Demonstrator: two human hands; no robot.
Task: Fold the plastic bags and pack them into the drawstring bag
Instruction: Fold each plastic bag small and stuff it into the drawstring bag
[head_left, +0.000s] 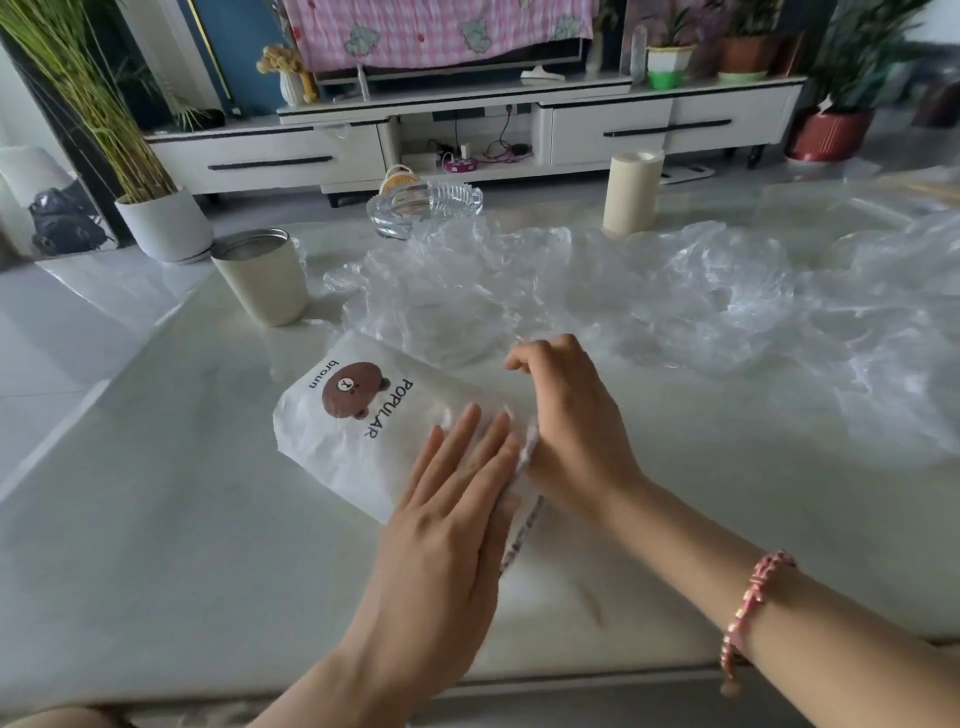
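Left hand (441, 525) lies flat on the bag (332, 436), fingers straight. Right hand (571, 415) curls its fingers beside them at the mouth; grasp unclear.

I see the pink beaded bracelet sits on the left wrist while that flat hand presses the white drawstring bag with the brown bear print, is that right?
Not quite. The head view shows the pink beaded bracelet on the right wrist. The flat left hand does press the white drawstring bag with the brown bear print.

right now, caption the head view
Left hand presses the drawstring bag flat, right hand holds its mouth, plastic bags beyond.
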